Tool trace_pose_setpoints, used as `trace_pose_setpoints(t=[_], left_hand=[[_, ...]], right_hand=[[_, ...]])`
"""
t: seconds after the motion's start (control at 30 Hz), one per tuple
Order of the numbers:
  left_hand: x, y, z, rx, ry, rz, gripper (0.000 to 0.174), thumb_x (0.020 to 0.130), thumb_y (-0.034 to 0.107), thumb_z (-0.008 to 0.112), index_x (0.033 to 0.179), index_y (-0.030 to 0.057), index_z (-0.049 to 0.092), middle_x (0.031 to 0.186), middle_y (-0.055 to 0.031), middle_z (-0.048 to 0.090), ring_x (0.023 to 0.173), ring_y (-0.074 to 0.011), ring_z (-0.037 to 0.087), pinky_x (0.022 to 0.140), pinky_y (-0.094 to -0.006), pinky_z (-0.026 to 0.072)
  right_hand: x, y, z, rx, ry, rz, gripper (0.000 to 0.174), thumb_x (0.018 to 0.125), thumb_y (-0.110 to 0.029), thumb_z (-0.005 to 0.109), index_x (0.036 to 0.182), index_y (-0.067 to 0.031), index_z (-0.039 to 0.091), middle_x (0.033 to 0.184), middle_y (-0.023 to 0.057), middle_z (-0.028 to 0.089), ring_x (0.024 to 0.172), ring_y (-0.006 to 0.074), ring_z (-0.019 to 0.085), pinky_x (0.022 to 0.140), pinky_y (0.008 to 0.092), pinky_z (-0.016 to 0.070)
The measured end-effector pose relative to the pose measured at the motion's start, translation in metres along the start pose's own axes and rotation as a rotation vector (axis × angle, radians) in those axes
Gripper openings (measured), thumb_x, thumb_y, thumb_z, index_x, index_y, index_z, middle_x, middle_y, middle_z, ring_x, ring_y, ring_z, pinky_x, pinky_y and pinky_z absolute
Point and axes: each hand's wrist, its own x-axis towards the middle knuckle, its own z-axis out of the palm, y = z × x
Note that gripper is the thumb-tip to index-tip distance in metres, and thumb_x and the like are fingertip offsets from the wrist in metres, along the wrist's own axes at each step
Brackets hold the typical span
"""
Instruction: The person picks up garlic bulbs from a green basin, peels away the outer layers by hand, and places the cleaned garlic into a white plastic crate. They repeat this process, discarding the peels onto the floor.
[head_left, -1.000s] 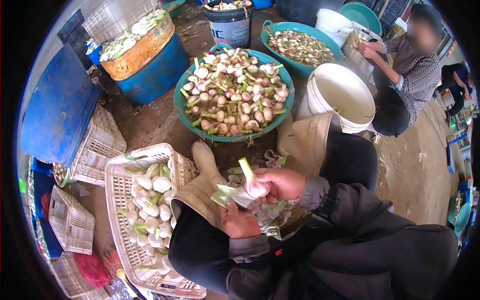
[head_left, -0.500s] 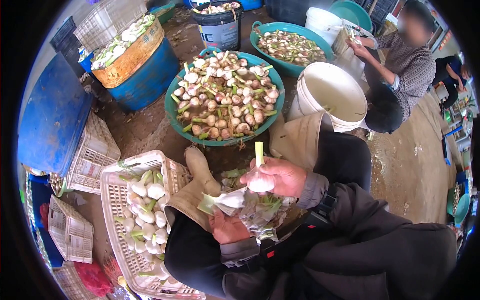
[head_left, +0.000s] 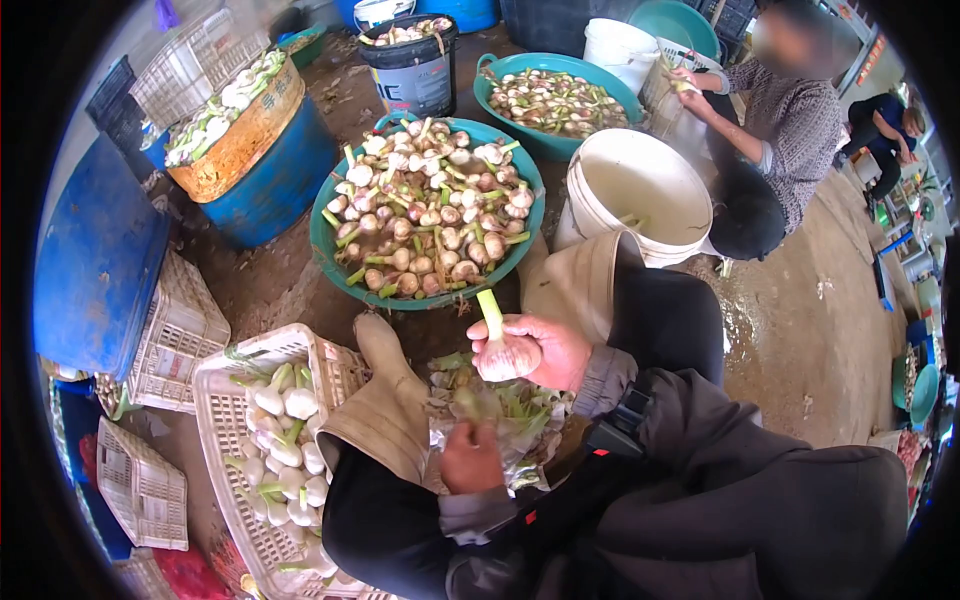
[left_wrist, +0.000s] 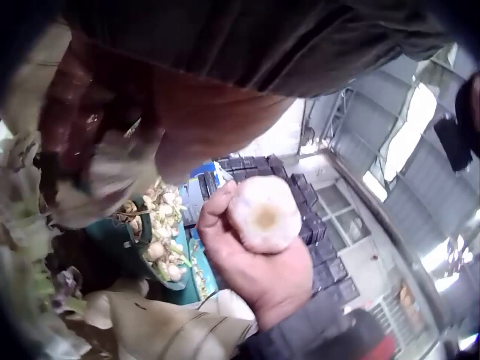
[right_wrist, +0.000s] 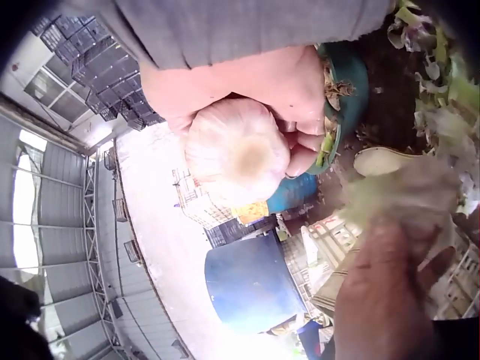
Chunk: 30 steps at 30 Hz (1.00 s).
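Observation:
My right hand [head_left: 548, 350] holds a garlic bulb [head_left: 507, 358] with its green stem cut short and pointing up. In the right wrist view the root end of the garlic bulb [right_wrist: 244, 154] faces the camera, fingers curled behind it. My left hand [head_left: 472, 458] is lower, between the knees, blurred by motion. In the right wrist view its thumb and fingers pinch a strip of garlic skin [right_wrist: 405, 199], also blurred. Below both hands lies a heap of peeled skins and leaves [head_left: 525, 415]. A white crate [head_left: 230, 400] of cleaned garlic bulbs [head_left: 285, 450] stands beside the left knee.
Ahead is a green basin [head_left: 330, 270] heaped with unpeeled garlic, and a second green basin [head_left: 490, 105] sits behind it. A white bucket [head_left: 690, 215] stands by the right boot. Blue drums [head_left: 270, 190] are on the left. Another person [head_left: 790, 140] sits at the right.
The left hand has pulled skin off the bulb and moved down, away from it, over the peel heap. The right hand keeps hold of the bulb, its stem now tilted left. The head view has shifted slightly.

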Motion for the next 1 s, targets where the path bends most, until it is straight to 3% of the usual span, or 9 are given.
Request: trace_pose_setpoints(t=[0.1,0.17,0.2,0.27,0.4,0.5,0.73,0.83,1.0], left_hand=[[-0.009,0.017,-0.004,0.344,-0.039,0.026,0.024,0.077,0.027,0.065,0.086,0.0048,0.066,0.086,-0.0165,0.066,0.074,-0.0357,0.062,0.063,-0.0423,0.0488],[-0.008,0.026,-0.012,0.33,-0.001,0.053,0.027,0.076,0.02,0.069,0.096,0.0023,0.065,0.083,-0.0178,0.065,0.075,-0.0231,0.063,0.069,-0.0319,0.0491],[-0.007,0.024,-0.01,0.331,-0.003,0.048,0.027,0.076,0.02,0.069,0.096,0.0023,0.065,0.083,-0.0178,0.065,0.075,-0.0231,0.063,0.069,-0.0319,0.0491],[-0.003,0.018,-0.007,-0.335,0.143,0.135,0.028,0.073,0.007,0.071,0.1,0.0051,0.064,0.094,-0.0159,0.064,0.083,-0.0267,0.063,0.067,-0.0345,0.0502],[0.003,0.028,-0.008,-0.635,0.217,0.318,0.038,0.069,-0.004,0.071,0.105,0.0068,0.063,0.102,-0.0125,0.061,0.089,-0.0215,0.061,0.066,-0.0308,0.0495],[0.005,0.024,-0.004,-0.609,0.227,0.394,0.035,0.067,-0.009,0.072,0.097,0.0086,0.064,0.11,-0.0073,0.057,0.093,-0.0154,0.058,0.069,-0.024,0.048],[0.002,0.024,-0.006,-0.716,0.176,0.341,0.026,0.067,-0.009,0.071,0.086,0.0054,0.061,0.097,-0.0066,0.058,0.084,-0.0139,0.055,0.068,-0.0256,0.0461],[0.002,0.027,-0.012,-0.585,0.184,0.365,0.021,0.069,-0.005,0.071,0.084,0.0041,0.061,0.092,-0.0097,0.057,0.082,-0.0175,0.056,0.068,-0.0291,0.0477],[-0.001,0.029,-0.014,-0.425,0.201,0.394,0.016,0.069,0.001,0.07,0.08,0.0029,0.058,0.088,-0.0134,0.055,0.087,-0.0298,0.053,0.08,-0.0396,0.0418]], right_hand=[[0.0,0.001,0.001,-0.26,-0.055,-0.032,0.041,0.089,-0.023,0.047,0.115,0.0084,0.054,0.106,0.0151,0.06,0.097,0.0264,0.06,0.088,0.0382,0.0468],[-0.002,0.001,0.003,-0.402,-0.041,-0.015,0.039,0.088,-0.019,0.05,0.115,0.0075,0.054,0.103,0.0133,0.061,0.094,0.0228,0.061,0.086,0.0345,0.0476],[-0.003,0.001,0.006,-0.4,-0.039,-0.011,0.039,0.088,-0.019,0.05,0.115,0.0075,0.054,0.103,0.0133,0.061,0.094,0.0228,0.061,0.086,0.0345,0.0476],[-0.004,0.003,0.012,-0.562,0.063,0.018,0.033,0.088,-0.015,0.052,0.115,0.0051,0.057,0.101,0.0108,0.061,0.091,0.018,0.061,0.083,0.0299,0.0476],[-0.006,0.011,0.017,-0.637,0.045,0.098,0.029,0.088,-0.012,0.056,0.112,0.0031,0.06,0.096,0.0071,0.06,0.078,0.0121,0.059,0.072,0.0254,0.0472],[-0.004,0.015,0.015,-1.016,-0.092,0.014,0.028,0.087,-0.012,0.058,0.11,0.0047,0.059,0.091,0.0036,0.053,0.074,0.0082,0.055,0.062,0.023,0.0448],[-0.01,0.011,0.024,-1.08,-0.09,0.068,0.026,0.087,-0.011,0.056,0.108,0.0046,0.059,0.089,0.004,0.052,0.075,0.0088,0.053,0.062,0.0246,0.0444],[-0.011,0.011,0.023,-1.111,-0.116,0.073,0.026,0.088,-0.011,0.055,0.108,0.0041,0.06,0.09,0.0048,0.055,0.077,0.009,0.054,0.068,0.025,0.0449],[-0.012,0.016,0.017,-0.713,0.034,0.156,0.027,0.087,-0.01,0.053,0.107,0.0067,0.059,0.095,0.0101,0.063,0.086,0.0126,0.059,0.077,0.0262,0.0474]])
